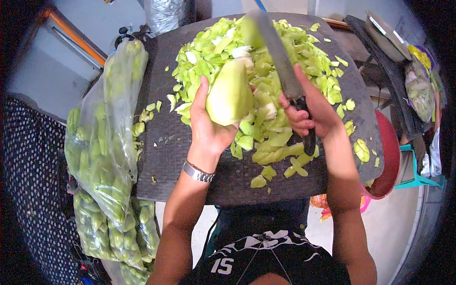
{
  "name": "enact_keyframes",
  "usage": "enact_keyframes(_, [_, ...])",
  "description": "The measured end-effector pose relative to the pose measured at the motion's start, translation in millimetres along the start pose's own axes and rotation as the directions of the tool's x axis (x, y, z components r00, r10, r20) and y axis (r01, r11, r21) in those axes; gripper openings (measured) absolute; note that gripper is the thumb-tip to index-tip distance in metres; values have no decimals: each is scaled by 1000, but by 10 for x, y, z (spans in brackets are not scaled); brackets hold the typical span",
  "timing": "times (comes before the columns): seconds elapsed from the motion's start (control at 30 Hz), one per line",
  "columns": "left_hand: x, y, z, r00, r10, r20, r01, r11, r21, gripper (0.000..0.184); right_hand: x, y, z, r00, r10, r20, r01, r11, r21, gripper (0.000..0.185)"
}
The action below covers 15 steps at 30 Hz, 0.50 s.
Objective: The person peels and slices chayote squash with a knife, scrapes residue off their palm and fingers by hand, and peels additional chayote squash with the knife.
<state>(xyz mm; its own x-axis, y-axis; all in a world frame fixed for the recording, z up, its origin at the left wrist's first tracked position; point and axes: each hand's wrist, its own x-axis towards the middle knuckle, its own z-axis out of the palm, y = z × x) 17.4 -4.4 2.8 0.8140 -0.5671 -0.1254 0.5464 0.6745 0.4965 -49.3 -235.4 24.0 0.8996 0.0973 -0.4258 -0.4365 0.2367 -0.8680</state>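
A pale green peeled vegetable (229, 94) rests in my left hand (209, 130), whose fingers are wrapped around its lower side. My right hand (311, 107) grips the black handle of a large knife (280, 57), its blade pointing up and away over the pile. A blurred green piece (251, 31) is at the blade's far end; whether it touches the blade I cannot tell. Beneath both hands, green peelings (209, 52) are heaped on the dark woven tabletop (166, 166).
Clear plastic bags of green vegetables (102, 147) hang and stand along the table's left side. A red basin (387, 161) and a teal stool (415, 168) are at the right. Farther right, bagged produce (419, 90) lies by a dark board.
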Motion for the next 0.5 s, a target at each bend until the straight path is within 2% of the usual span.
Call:
enact_keyframes(0.07, [14, -17, 2, 996, 51, -77, -43, 993, 109, 67, -41, 32, 158, 998, -7, 66, 9, 999, -43, 80])
enact_keyframes(0.1, [18, -21, 4, 990, 80, -113, -61, 985, 164, 66, -20, 94, 212, 993, -113, -21, 102, 953, -285, 74])
enact_keyframes(0.13, [22, -19, -19, 989, 87, -119, -70, 988, 139, 62, -29, 140, 286, 948, -316, -27, 249, 796, -552, 71])
enact_keyframes(0.17, [26, -21, -51, 988, 93, -126, -79, 990, 113, 58, -50, 191, 365, 866, -500, 28, 339, 545, -767, 69])
enact_keyframes(0.2, [19, -24, -57, 986, 99, -132, -88, 993, 85, 55, -67, 233, 430, 755, -640, 138, 360, 231, -904, 67])
enact_keyframes(0.23, [-1, 1, -53, 1000, -4, 1, 4, 1000, 24, 54, -77, 263, 487, 733, -657, 176, 372, 170, -913, 68])
enact_keyframes(0.33, [-68, -41, 14, 995, 66, -78, -63, 997, 44, 53, -68, 352, 566, 667, -700, 255, 380, 25, -925, 69])
enact_keyframes(0.4, [-110, -102, 13, 989, 144, -29, -138, 981, 138, 52, -14, 407, 556, 624, -732, 273, 364, -37, -931, 68])
enact_keyframes(0.5, [-143, -147, 31, 974, 225, 6, -221, 950, 222, 50, -11, 403, 550, 612, -737, 286, 373, -49, -926, 68])
